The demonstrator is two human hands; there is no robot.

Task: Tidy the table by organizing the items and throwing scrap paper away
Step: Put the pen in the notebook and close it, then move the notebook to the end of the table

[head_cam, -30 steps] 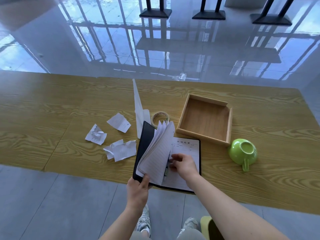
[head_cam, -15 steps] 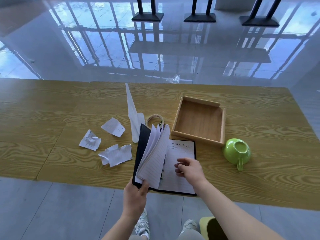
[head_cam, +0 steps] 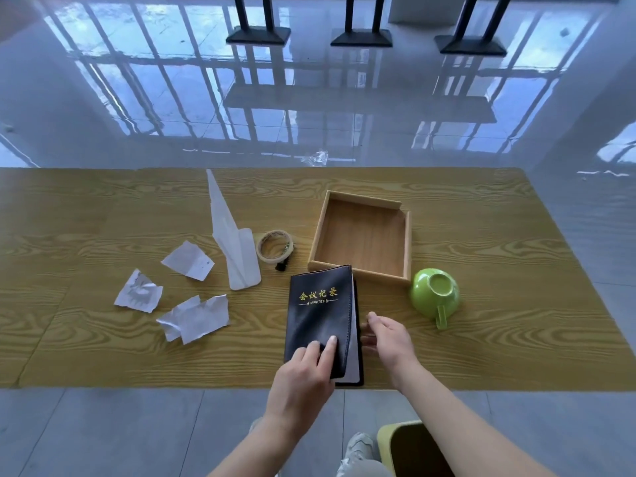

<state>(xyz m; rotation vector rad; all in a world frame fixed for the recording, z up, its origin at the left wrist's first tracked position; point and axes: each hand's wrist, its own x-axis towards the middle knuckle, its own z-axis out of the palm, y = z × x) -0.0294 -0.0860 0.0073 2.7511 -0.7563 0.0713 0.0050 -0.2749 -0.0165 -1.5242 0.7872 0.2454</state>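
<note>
A black notebook [head_cam: 318,304] with gold lettering lies closed near the front edge of the wooden table [head_cam: 499,270]. My left hand [head_cam: 303,376] rests on the lower part of its cover, fingers pinching the cover's corner. My right hand [head_cam: 389,342] is at the notebook's right edge, fingers apart, holding nothing. To the left lie three scraps of white paper: a flat one [head_cam: 187,259], a crumpled one [head_cam: 139,292] and a torn one [head_cam: 196,318]. A folded paper plane [head_cam: 234,249] lies beside a tape roll [head_cam: 275,244].
An empty wooden tray [head_cam: 407,246] sits just behind the notebook. A green cup [head_cam: 433,292] lies tipped over right of it. A small black object [head_cam: 281,266] lies by the tape. A yellow-green bin [head_cam: 406,449] stands on the floor under my right arm.
The notebook was open with its pages fanned up in my left hand; now the cover is folded over and it lies closed. My right hand came off the page to the notebook's right edge.
</note>
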